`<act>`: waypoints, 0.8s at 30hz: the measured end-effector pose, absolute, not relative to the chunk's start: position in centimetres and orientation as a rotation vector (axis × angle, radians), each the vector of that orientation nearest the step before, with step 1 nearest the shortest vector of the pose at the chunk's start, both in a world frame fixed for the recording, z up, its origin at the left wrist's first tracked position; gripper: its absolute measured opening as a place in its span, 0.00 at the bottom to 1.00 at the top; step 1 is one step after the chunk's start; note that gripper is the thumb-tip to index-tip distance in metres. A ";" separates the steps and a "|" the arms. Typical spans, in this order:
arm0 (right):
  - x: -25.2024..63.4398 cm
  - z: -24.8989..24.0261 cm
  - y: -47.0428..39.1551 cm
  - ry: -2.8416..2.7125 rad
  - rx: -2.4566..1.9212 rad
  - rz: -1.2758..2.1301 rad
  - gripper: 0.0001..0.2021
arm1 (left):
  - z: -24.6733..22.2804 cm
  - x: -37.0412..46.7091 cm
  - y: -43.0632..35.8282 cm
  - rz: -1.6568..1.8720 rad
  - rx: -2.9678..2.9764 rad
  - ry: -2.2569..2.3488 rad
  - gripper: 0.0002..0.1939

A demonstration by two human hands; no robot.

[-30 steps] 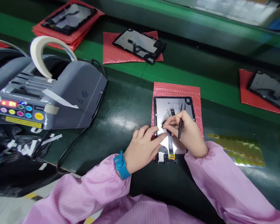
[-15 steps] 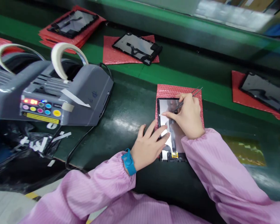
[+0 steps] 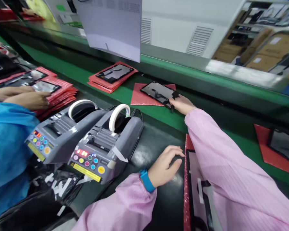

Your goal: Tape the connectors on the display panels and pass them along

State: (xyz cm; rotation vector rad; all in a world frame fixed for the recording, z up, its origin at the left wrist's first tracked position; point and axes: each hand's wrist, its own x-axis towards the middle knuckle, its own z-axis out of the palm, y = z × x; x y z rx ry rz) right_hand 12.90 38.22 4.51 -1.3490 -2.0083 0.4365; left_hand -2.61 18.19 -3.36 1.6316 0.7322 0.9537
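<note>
My right hand (image 3: 182, 104) reaches across to the green belt, its thumb and fingers closed on the corner of a black-framed tablet screen panel (image 3: 159, 92). That panel has a grey back with a dark flex cable, and rests on a red bubble-wrap sheet (image 3: 139, 96). My left hand (image 3: 164, 166) hovers over the dark tabletop, holding nothing, with its fingers loosely bent and apart. Just right of it lies another panel (image 3: 194, 183) on red bubble wrap, a white tape strip (image 3: 200, 191) on its back. My right sleeve covers part of it.
Two grey tape dispensers (image 3: 128, 141) with white tape rolls stand left, tape scraps (image 3: 62, 187) below them. More panels lie on a red stack (image 3: 112, 75) and at far right (image 3: 285, 144). A co-worker's hands (image 3: 26, 96) work over another red stack.
My right hand has gone from the near panel to the panel on the belt and gripped it; tweezers no longer show. My left hand has come off the near panel. The view has swung left and up.
</note>
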 end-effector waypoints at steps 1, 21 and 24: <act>12.8 4.6 38.6 -2.019 -1.344 0.446 0.20 | -3.6 -2.8 18.6 0.985 1.586 0.740 0.11; 25.5 7.3 12.6 -1.536 -1.677 0.568 0.29 | 2.8 3.3 17.2 1.060 0.652 0.795 0.32; 26.5 7.0 10.5 -1.296 -1.649 0.824 0.33 | 4.3 3.0 14.0 0.995 0.719 0.763 0.30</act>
